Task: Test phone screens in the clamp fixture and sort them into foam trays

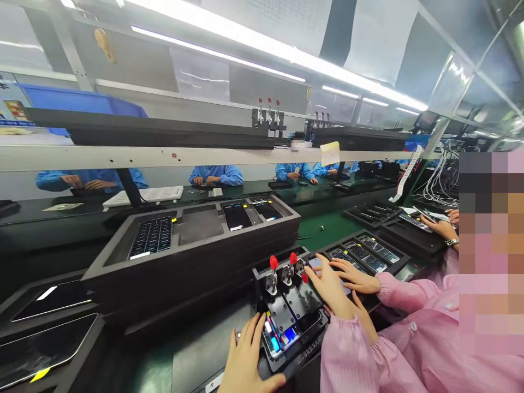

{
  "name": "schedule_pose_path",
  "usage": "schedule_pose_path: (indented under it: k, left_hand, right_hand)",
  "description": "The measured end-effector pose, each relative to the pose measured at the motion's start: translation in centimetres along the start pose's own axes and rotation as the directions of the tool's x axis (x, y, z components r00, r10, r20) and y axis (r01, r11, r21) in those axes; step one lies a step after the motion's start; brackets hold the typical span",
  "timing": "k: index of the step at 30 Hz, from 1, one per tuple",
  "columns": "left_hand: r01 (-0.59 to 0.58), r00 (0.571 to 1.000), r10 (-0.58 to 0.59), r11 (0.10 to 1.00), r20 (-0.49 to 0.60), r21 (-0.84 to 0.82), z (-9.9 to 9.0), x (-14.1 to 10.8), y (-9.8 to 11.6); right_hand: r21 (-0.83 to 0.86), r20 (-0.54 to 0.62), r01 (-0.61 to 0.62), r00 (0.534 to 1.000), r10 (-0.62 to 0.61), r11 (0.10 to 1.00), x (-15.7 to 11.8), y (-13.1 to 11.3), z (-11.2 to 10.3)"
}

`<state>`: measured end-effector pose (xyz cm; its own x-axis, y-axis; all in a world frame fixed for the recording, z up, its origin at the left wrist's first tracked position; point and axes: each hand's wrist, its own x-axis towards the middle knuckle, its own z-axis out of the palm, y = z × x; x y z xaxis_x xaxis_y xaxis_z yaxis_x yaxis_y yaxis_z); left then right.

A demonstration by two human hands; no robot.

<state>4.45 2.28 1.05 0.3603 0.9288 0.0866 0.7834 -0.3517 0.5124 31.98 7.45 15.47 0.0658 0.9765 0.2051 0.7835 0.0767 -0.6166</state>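
Observation:
A black clamp fixture with several red-tipped toggle clamps sits at the lower centre. At its front edge, lit phone screens show from under dark metal plates. My left hand rests along the fixture's left side, fingers spread and holding nothing. On the far right side of the fixture, my right hand reaches out of a pink sleeve with fingers stretched, beside the rightmost red clamp tip. Whether it touches that clamp is unclear. A co-worker's hand is just behind it.
Left of the fixture stands a stack of black foam trays holding phones and panels. Tablets lie in trays at lower left. Another phone tray lies to the right, by a pink-sleeved co-worker. Blue-sleeved people work across.

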Motion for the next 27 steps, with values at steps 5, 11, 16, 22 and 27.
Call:
schedule_pose_path:
  k: [5,11,16,22,27]
  left_hand:
    - [-0.002,0.995,0.005,1.000,-0.096,0.031,0.3,0.8,1.1]
    - [-0.011,0.996,0.013,1.000,-0.085,0.019,-0.6,1.3,1.6]
    - [0.013,0.996,-0.012,1.000,-0.090,0.016,-2.0,-0.5,0.4]
    - [0.130,0.989,-0.131,0.991,-0.063,-0.025,-5.1,-7.5,-5.7]
    - [0.271,0.912,-0.316,0.943,-0.260,-0.194,-5.8,-12.0,-9.0]
  right_hand:
    - [-0.009,0.113,0.120,0.986,-0.118,0.993,-2.7,1.6,-0.9]
    - [-0.139,0.063,-0.037,0.997,0.046,0.990,-2.4,-0.5,3.7]
    - [-0.215,-0.067,-0.132,0.990,0.121,0.968,-0.5,-2.8,3.4]
    - [0.073,-0.448,0.059,0.894,-0.020,0.996,-4.0,-5.1,3.6]
    - [0.320,0.005,0.329,0.937,-0.349,0.889,-7.7,-7.6,11.3]
